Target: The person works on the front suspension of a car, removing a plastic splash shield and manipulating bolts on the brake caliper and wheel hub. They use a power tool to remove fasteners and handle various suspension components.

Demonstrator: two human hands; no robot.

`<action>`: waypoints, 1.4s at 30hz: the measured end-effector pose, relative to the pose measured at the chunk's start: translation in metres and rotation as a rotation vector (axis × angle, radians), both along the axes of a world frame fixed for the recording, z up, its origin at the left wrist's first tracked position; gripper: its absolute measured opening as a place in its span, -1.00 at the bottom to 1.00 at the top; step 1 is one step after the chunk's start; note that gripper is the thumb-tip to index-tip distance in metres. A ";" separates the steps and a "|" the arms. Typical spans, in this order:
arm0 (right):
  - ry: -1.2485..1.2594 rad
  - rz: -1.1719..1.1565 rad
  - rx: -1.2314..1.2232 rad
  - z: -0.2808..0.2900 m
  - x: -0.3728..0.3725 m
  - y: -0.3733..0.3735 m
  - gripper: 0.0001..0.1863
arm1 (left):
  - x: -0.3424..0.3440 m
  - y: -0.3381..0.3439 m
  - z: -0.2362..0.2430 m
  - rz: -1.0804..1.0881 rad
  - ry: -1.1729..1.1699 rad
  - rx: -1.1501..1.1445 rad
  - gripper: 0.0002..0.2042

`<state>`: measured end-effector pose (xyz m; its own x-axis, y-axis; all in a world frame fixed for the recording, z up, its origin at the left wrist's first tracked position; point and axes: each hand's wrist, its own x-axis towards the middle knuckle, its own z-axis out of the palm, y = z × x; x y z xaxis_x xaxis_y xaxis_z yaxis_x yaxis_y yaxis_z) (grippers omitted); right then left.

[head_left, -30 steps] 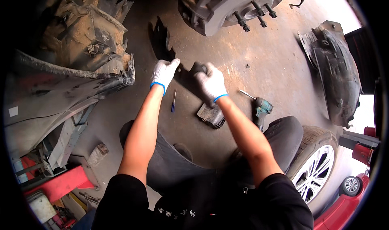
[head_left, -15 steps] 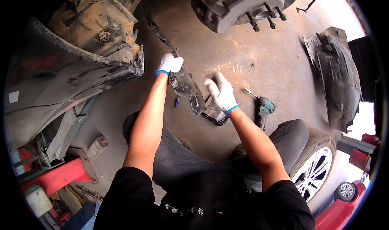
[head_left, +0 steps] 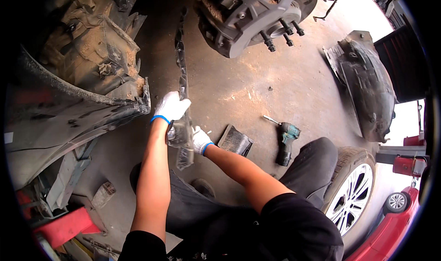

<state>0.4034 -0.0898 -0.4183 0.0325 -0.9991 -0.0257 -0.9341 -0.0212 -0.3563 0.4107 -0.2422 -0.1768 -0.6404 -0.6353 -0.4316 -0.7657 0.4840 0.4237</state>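
A long, narrow black plastic trim piece (head_left: 184, 153), wider at its near end, stands out in front of me with its thin end pointing away. My left hand (head_left: 171, 105), in a white knit glove with a blue cuff, is closed round its narrow part. At the wide end, my gloved right hand (head_left: 200, 140) grips the right edge, its fingertips partly hidden behind the plastic. On the floor just right of that hand lies a flat dark plastic piece (head_left: 234, 140). Further right rests a teal and black cordless impact driver (head_left: 288, 131) with a socket bit.
A brake and hub assembly with studs (head_left: 248, 17) hangs ahead. The dark car fender (head_left: 69, 130) juts in from the left. At the right are a wheel arch liner (head_left: 370, 86) and a tyred wheel (head_left: 351, 192). A red car (head_left: 397, 229) stands beyond.
My left hand has come nearer with the trim piece, which points straighter away. My right hand, apart from it before, has moved left onto its wide end. The view has shifted.
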 end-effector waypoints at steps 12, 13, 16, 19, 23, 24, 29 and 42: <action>-0.056 -1.356 0.377 0.080 -0.245 0.187 -0.62 | -0.028 -0.013 -0.042 0.070 0.116 0.166 -0.64; -0.062 -1.459 0.475 0.081 -0.256 0.207 -0.60 | -0.031 -0.013 -0.049 0.097 0.166 0.176 -0.65; -0.145 -1.611 0.747 0.071 -0.258 0.256 -0.55 | -0.049 -0.004 -0.047 0.148 0.235 0.185 -0.63; -0.206 -1.604 0.847 0.057 -0.242 0.279 -0.49 | -0.062 0.004 -0.040 0.180 0.326 0.155 -0.55; -0.210 -1.408 0.828 0.087 -0.248 0.256 -0.52 | -0.071 0.010 -0.044 0.329 0.478 0.369 -0.61; -0.180 -1.377 0.743 0.100 -0.256 0.241 -0.56 | -0.074 0.016 -0.042 0.361 0.537 0.446 -0.65; 0.050 -1.134 0.065 0.080 -0.315 0.152 -0.69 | -0.077 0.038 -0.028 0.264 0.590 0.435 -0.60; 0.072 -0.794 0.213 0.051 -0.353 0.109 -0.77 | -0.079 0.067 -0.078 -0.013 0.044 0.059 -0.38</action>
